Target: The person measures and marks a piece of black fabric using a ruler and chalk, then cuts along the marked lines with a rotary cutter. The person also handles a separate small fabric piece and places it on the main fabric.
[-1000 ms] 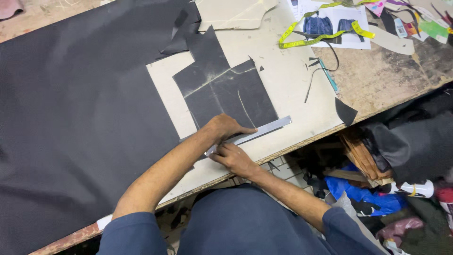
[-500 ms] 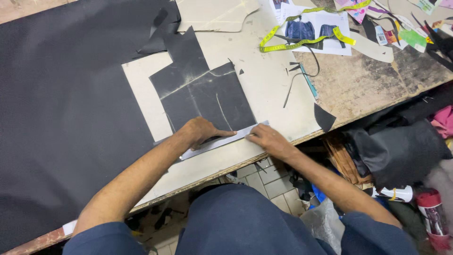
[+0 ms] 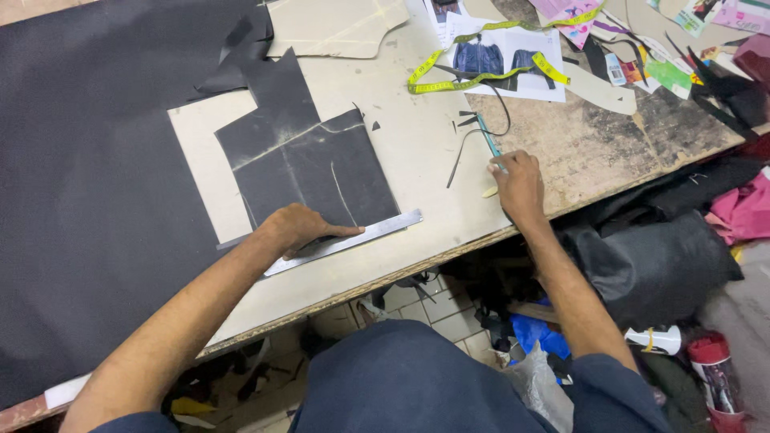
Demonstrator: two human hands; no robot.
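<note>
My left hand (image 3: 298, 228) presses flat on a long metal ruler (image 3: 377, 231) that lies along the lower edge of a dark fabric piece (image 3: 309, 164) marked with chalk lines. That piece rests on a beige cardboard pattern (image 3: 196, 152) over the worktable. My right hand (image 3: 517, 180) is out to the right near the table's front edge, fingers closed at the lower end of a thin teal pen-like tool (image 3: 487, 138). A small pale chip (image 3: 490, 192) lies beside that hand.
A large black fabric sheet (image 3: 80, 176) covers the table's left side. A yellow tape measure (image 3: 481, 76) lies over printed sheets (image 3: 505, 60) at the back. Paper scraps (image 3: 642, 64) clutter the far right. Black bags (image 3: 650, 256) and pink cloth (image 3: 746, 212) sit below the table edge.
My right hand left the ruler and moved right to the teal tool. My left hand stayed pressed on the ruler.
</note>
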